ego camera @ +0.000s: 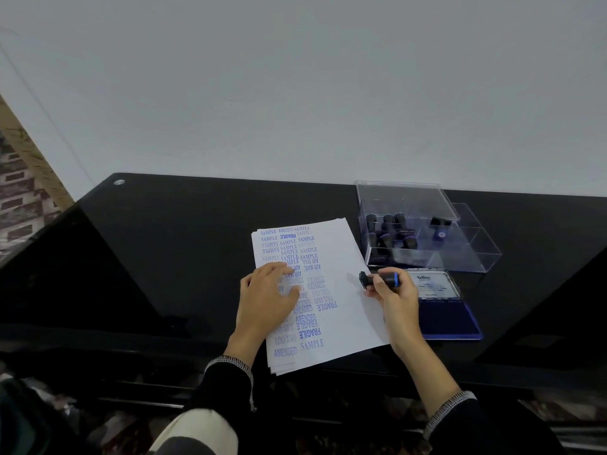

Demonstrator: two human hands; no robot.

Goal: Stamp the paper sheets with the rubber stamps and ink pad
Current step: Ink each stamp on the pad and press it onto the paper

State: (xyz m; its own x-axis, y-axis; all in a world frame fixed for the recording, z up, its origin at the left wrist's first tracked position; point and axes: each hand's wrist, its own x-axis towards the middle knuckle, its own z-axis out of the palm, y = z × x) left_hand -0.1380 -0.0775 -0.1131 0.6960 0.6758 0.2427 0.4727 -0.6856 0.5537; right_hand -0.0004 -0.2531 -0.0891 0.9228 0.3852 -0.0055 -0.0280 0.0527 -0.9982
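A small stack of white paper sheets (345, 267) lies on the black table, its left half covered with blue stamped words. My left hand (267, 298) rests flat on the sheets, fingers spread. My right hand (395, 293) grips a black rubber stamp (377, 280) with a blue band, held sideways just above the paper's right edge, its stamping face pointing left. The open blue ink pad (450, 320) sits right of the paper, partly behind my right hand, its lid showing a white label.
A clear plastic box (460, 254) with its lid raised stands behind the ink pad and holds several black stamps (387, 231). The glossy black table (184, 251) meets a white wall at the back. Its front edge runs under my wrists.
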